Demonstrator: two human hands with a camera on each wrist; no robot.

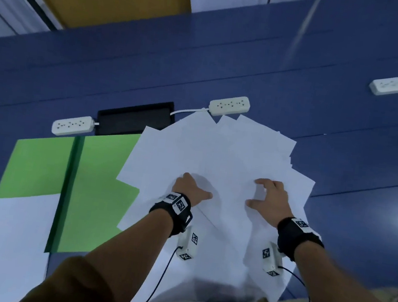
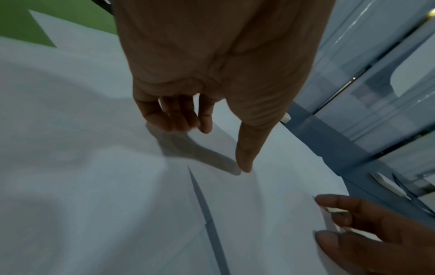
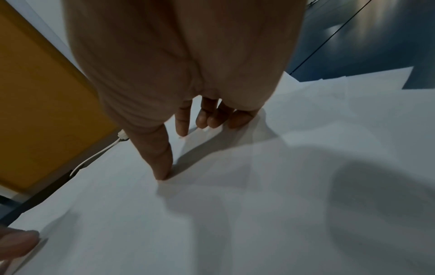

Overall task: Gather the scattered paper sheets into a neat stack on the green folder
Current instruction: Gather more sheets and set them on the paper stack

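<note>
Our left hand (image 1: 189,187) and right hand (image 1: 271,197) press, fingers loosely spread, on fanned sheets (image 1: 217,153); we risk creasing them beside the folder (image 1: 101,164).

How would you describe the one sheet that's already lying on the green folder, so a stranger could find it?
Start at the open green folder on the left of the blue table. On its left-hand half, nearest the person, lies a single white sheet. Unlike the fanned pile under both hands, it lies alone, untouched.
</note>
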